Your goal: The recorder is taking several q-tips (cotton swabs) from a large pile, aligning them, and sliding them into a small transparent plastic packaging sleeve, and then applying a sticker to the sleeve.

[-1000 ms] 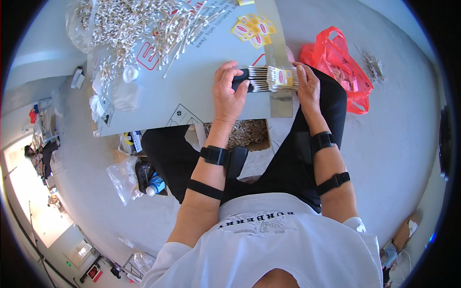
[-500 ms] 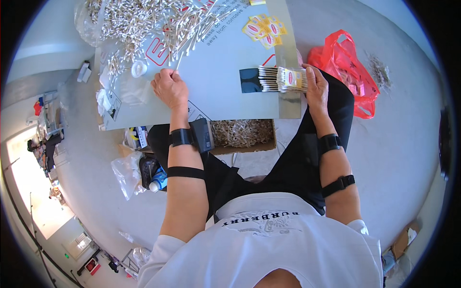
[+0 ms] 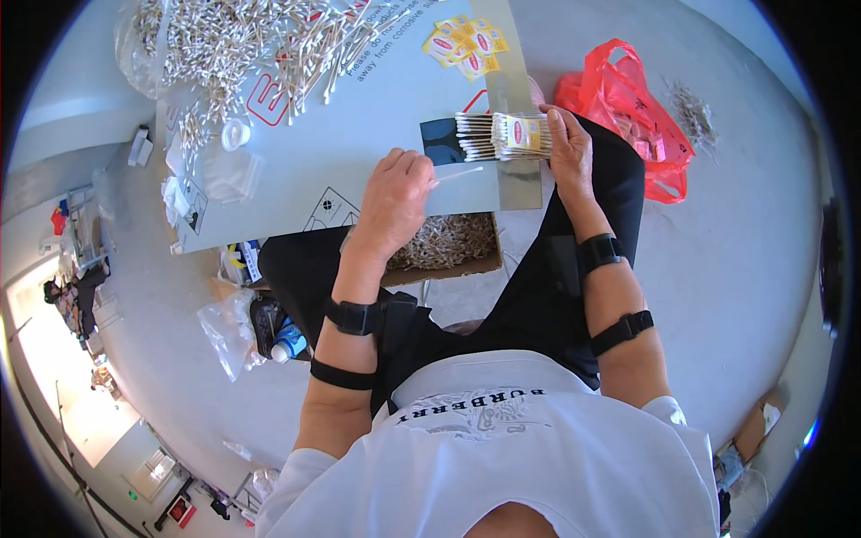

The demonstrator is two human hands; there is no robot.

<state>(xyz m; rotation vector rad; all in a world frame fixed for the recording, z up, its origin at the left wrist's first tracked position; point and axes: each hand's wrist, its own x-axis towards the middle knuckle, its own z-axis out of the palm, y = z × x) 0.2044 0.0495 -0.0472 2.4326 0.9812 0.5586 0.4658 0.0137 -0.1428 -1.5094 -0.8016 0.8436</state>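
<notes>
My left hand [image 3: 395, 202] is closed over the table's near part, pinching a single cotton swab [image 3: 459, 174] that points right. At the right edge of the table, my right hand [image 3: 570, 154] grips the end of a flat bundle of cotton swabs [image 3: 480, 136]. A yellow-and-white card [image 3: 522, 133] lies on top of that bundle. The bundle's left tips reach over a dark rectangular patch [image 3: 437, 143] on the table. A large heap of loose cotton swabs [image 3: 206, 54] covers the far left, with longer scattered ones beside it.
More yellow-and-white cards [image 3: 466, 45] lie at the far right of the grey table [image 3: 359, 117]. A small white round tub [image 3: 235, 134] stands near the heap. Below the table edge is a cardboard box of swabs [image 3: 448, 244]. A red plastic bag [image 3: 619, 90] sits on the right.
My left hand has come from beside the heap toward me and to the right, bringing the swab near the bundle. My right hand keeps its grip on the bundle. The whole view has shifted slightly.
</notes>
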